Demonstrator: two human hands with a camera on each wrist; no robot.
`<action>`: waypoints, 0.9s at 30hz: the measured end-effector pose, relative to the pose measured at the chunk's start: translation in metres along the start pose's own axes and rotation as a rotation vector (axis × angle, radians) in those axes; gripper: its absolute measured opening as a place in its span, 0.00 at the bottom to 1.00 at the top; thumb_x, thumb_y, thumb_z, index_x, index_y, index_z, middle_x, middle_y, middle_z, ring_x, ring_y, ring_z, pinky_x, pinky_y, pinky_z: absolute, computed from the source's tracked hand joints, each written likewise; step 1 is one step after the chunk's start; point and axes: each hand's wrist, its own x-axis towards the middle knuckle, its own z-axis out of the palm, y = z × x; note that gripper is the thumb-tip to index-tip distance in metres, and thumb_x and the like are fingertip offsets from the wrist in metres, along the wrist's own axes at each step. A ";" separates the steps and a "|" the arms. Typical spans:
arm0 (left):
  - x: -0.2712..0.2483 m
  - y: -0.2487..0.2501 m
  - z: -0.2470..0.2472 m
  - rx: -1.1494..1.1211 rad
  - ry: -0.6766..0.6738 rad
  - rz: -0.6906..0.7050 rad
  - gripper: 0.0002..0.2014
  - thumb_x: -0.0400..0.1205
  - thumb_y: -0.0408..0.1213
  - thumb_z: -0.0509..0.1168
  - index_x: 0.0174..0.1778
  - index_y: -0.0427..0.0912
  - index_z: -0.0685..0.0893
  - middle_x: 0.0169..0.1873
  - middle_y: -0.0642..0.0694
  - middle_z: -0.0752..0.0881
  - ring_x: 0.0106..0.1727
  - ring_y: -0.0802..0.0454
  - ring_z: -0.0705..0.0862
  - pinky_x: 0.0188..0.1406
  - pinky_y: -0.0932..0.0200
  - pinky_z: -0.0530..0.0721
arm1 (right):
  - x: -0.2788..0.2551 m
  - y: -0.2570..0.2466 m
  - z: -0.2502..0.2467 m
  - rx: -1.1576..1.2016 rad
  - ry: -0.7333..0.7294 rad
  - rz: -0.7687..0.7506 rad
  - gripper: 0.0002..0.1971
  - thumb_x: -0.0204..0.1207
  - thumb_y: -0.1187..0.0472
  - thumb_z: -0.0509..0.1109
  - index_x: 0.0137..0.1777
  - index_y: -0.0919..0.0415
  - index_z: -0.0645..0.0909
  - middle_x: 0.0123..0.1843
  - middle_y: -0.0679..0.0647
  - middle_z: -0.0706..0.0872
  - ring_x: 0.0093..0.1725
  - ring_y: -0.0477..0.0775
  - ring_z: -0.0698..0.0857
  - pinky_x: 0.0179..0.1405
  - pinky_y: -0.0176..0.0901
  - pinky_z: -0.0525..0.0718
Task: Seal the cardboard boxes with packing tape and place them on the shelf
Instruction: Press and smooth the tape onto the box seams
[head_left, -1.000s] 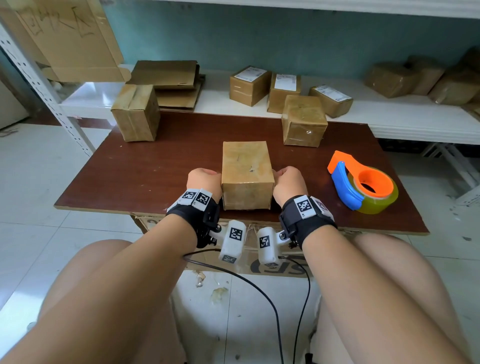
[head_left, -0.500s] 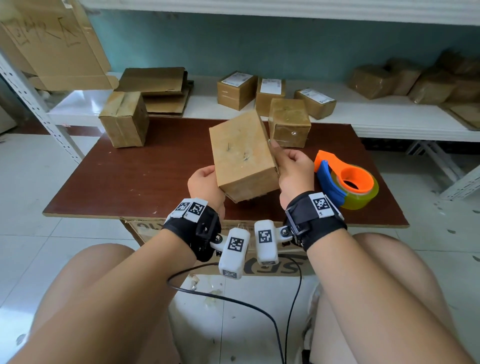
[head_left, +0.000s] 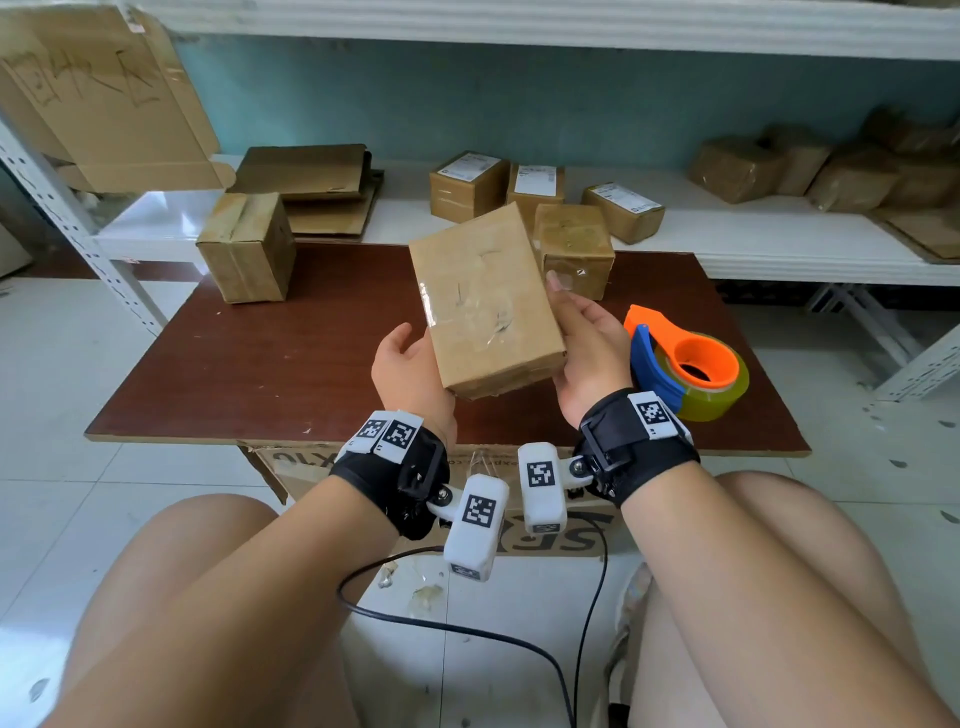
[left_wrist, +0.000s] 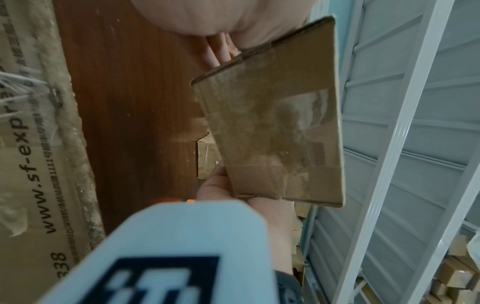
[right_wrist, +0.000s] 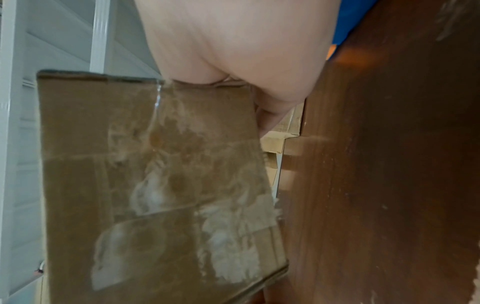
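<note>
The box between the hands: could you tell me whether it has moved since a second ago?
Yes. The box has left the table: both hands hold it up, tilted, its far end now overlapping the taped box behind it.

You face a teal wall (head_left: 571, 98) behind white metal shelving (head_left: 753, 244). A dark brown wooden table (head_left: 291, 353) stands on pale floor tiles (head_left: 62, 364); light looks like daylight, though no source shows.
</note>
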 end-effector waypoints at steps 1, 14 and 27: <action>-0.001 0.001 0.000 -0.006 -0.007 0.001 0.27 0.87 0.33 0.72 0.84 0.42 0.77 0.51 0.47 0.95 0.54 0.49 0.95 0.50 0.55 0.95 | -0.001 -0.001 0.000 0.013 -0.014 0.004 0.12 0.82 0.56 0.80 0.57 0.64 0.90 0.55 0.63 0.95 0.53 0.60 0.94 0.59 0.57 0.92; 0.010 0.011 -0.008 -0.094 -0.057 -0.154 0.23 0.84 0.34 0.77 0.76 0.45 0.85 0.55 0.42 0.96 0.54 0.41 0.96 0.46 0.47 0.96 | 0.001 0.005 0.005 0.131 -0.092 0.118 0.25 0.80 0.55 0.79 0.75 0.62 0.84 0.68 0.64 0.92 0.73 0.69 0.88 0.78 0.73 0.81; 0.008 0.032 -0.008 -0.142 -0.011 -0.189 0.38 0.81 0.46 0.80 0.87 0.42 0.74 0.54 0.42 0.96 0.52 0.42 0.96 0.42 0.40 0.97 | 0.001 0.002 0.012 -0.057 0.003 0.014 0.14 0.80 0.60 0.82 0.63 0.64 0.88 0.60 0.68 0.94 0.52 0.64 0.92 0.63 0.69 0.90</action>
